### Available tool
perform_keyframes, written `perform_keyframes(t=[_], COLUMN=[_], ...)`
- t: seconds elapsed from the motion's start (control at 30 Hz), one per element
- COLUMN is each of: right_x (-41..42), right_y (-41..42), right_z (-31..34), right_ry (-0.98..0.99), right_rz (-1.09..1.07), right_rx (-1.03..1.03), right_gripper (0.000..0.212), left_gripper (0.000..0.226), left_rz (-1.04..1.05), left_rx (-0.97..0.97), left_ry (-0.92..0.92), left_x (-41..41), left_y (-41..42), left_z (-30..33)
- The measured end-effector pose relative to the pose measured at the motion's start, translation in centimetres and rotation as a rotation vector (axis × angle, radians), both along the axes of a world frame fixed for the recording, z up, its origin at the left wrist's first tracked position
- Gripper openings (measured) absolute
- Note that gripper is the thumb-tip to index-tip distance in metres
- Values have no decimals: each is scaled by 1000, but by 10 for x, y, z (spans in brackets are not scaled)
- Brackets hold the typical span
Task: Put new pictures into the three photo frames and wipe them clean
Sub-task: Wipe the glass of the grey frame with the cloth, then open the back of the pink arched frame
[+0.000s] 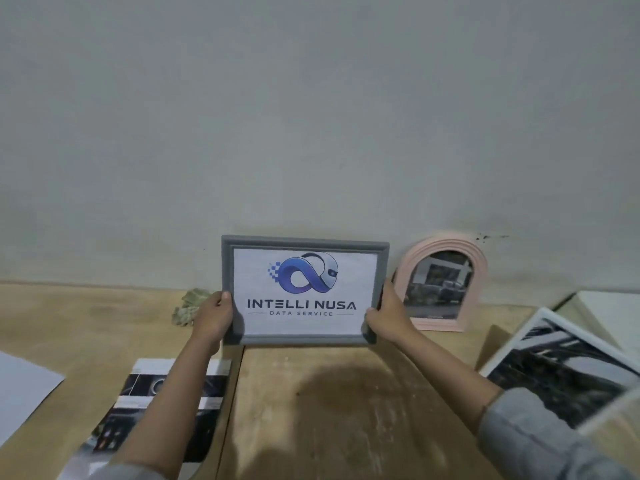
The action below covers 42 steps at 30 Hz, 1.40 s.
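- Two grey sleeves reach in from the bottom edge, bare forearms stretching forward over the wooden bench (pixel 339 403).
- Under the left forearm lies a printed sheet with dark photos (pixel 145 407), flat on the bench; a plain white sheet (pixel 20 386) lies further left, cut by the picture's edge.
- At the near right, a white-bordered print of a dark scene (pixel 550 375) lies tilted, with a clear, blurred edge of something (I cannot tell what) crossing its lower corner.
- The left hand (pixel 213 315) grips the lower left side of the grey frame (pixel 304 242), thumb on the front rim, fingers curled behind.
- The right hand (pixel 388 315) grips the lower right side likewise, thumb across the front corner and fingers wrapped round the edge.
- The grey frame stands upright between the two hands, its bottom edge at the bench, facing the camera; inside is a white picture with a blue looped logo and the words "INTELLI NUSA DATA SERVICE".
- Just behind the left hand sits a crumpled pale cloth (pixel 188 306) on the bench.
- Just beyond the right hand, an arched pink frame (pixel 479 271) holding a dark photo stands leaning on the grey wall (pixel 311 116).
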State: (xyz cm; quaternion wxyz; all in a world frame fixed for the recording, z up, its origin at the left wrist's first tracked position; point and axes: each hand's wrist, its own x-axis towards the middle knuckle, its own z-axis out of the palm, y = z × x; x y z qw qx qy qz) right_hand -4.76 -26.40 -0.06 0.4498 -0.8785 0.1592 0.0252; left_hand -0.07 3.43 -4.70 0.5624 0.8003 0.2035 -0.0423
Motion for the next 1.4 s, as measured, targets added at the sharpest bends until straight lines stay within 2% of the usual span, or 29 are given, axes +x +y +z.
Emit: perform_keyframes(t=[0.23, 0.57, 0.7, 0.8, 0.93, 1.17, 1.27, 1.4], right_x=[13, 42, 56, 52, 45, 20, 9, 0], right_y=[0, -4, -16, -10, -5, -16, -31, -61], right_z=[-7, -34, -88, -88, -77, -47, -43, -37], right_ry=[20, -61, -17, 1, 26, -46, -49, -130], right_rz=[-90, -84, -111, -128, -128, -186, -288, -423], right_rx=[176, 163, 117, 90, 60, 54, 74, 53], right_gripper=[65, 60, 85, 87, 84, 69, 62, 49], left_gripper=[31, 29, 31, 35, 52, 48, 52, 49], left_rz=[-38, -34, -19, 27, 169, 305, 257, 87], left_rx=[78, -21, -13, -18, 7, 83, 21, -44], left_ry=[-61, 18, 15, 25, 36, 39, 60, 19], left_x=[20, 50, 56, 53, 44, 14, 3, -7], left_y=[-7, -14, -20, -28, -40, -81, -112, -169], left_z=[-11, -41, -41, -42, -42, -31, -18, -2])
